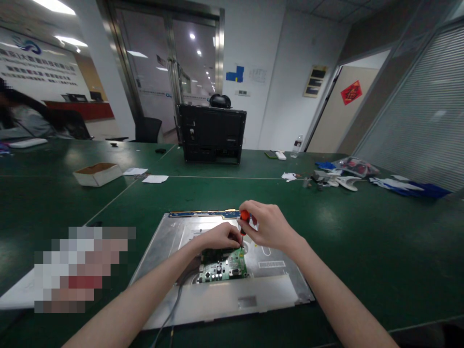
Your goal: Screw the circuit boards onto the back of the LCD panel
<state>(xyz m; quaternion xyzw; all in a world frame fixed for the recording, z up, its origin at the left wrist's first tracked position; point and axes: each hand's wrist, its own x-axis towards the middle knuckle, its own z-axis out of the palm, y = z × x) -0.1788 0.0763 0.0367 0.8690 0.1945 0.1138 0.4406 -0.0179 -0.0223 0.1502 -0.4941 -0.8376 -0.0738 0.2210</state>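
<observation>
Right hand [270,224] drives screwdriver [244,217] into circuit board [224,267].

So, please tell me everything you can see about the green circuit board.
The green circuit board lies flat on the back of a silver metal panel, near its middle. It carries small dark and silver parts and connectors along its near edge. The left hand rests on its far edge. The right hand holds a red-handled screwdriver upright, tip at its far right corner. A grey cable runs from its left side.

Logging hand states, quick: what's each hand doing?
Left hand: fingers curled, pressing on small green circuit board.
Right hand: closed around red-handled screwdriver.
</observation>
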